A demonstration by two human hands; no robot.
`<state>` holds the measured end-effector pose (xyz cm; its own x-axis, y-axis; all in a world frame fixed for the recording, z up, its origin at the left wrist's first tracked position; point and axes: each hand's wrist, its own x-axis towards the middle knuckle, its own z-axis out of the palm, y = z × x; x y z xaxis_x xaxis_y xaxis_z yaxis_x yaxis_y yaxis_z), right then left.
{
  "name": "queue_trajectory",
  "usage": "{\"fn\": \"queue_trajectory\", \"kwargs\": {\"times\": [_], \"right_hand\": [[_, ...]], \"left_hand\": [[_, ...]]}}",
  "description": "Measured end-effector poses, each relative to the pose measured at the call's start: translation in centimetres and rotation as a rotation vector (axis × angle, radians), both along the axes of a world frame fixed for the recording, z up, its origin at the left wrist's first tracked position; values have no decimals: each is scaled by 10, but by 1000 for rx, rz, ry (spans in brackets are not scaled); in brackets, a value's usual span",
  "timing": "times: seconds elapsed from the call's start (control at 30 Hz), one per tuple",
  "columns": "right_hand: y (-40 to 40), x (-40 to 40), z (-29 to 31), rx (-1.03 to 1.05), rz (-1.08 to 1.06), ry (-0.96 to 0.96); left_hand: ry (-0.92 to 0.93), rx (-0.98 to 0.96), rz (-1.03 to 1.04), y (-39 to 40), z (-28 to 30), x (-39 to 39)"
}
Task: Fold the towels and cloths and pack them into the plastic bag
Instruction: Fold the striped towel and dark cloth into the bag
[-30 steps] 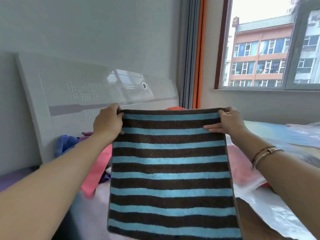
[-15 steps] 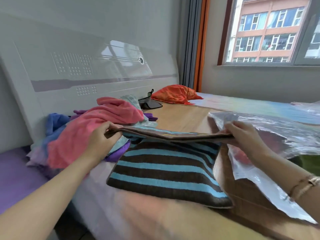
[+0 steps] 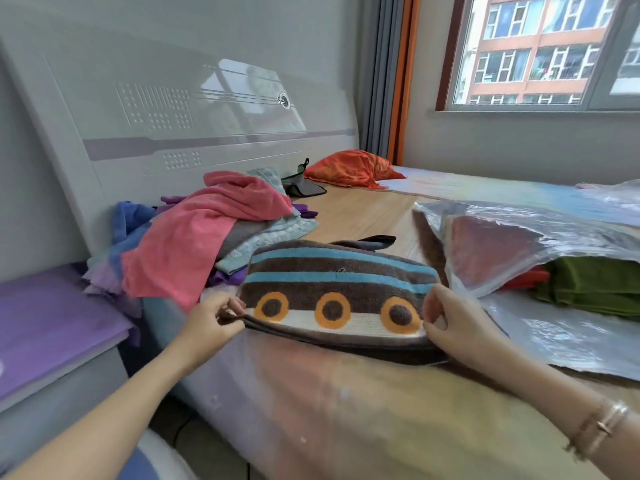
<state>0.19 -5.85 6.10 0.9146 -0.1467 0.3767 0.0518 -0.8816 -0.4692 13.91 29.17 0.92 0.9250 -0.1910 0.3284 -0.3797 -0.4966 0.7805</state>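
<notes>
Lying on the bed [image 3: 363,216] at the right, the clear plastic bag [image 3: 519,244] holds folded cloths — a green one [image 3: 595,282] nearest its mouth, a red one [image 3: 530,277] beside it, and darker shapes blurred behind the crinkled film. The striped towel [image 3: 332,289] sits just left of the bag, at the near edge of the bed. Half a second ago its top layer was held raised and flat above the lower half; it is now folded down, showing a pale band with three orange-ringed brown circles. The left hand [image 3: 211,323] pinches the near left corner between thumb and fingers; the right hand [image 3: 450,323] grips the near right corner, fingers curled over the edge. The towel is thick looped terry, brown with blue stripes, now a squat rectangle. To the far left a loose heap — pink towel [image 3: 194,244], pale teal cloth [image 3: 273,233], blue and purple pieces — rests against the glossy white headboard [image 3: 173,133]. An orange cloth [image 3: 349,168] lies crumpled at the far end.
</notes>
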Motion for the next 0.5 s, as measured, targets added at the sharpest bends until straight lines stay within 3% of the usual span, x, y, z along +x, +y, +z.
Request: {"fn": "queue_trajectory", "kwargs": {"times": [0.07,0.13,0.23,0.33,0.5], "right_hand": [[6,-4,-2,-141,5,93],[17,-5,-3,-448,-91,161],[46,3,-1,-805,-218,24],[68,26,3,-687,-97,-227],[82,58,-39,-460,26,175]], "left_hand": [[83,52,12,-1,-8,4],[188,5,77,-6,-14,11],[263,-65,236,-17,-15,20],[394,-14,256,-24,-17,27],[493,-183,214,-32,-9,30]]}}
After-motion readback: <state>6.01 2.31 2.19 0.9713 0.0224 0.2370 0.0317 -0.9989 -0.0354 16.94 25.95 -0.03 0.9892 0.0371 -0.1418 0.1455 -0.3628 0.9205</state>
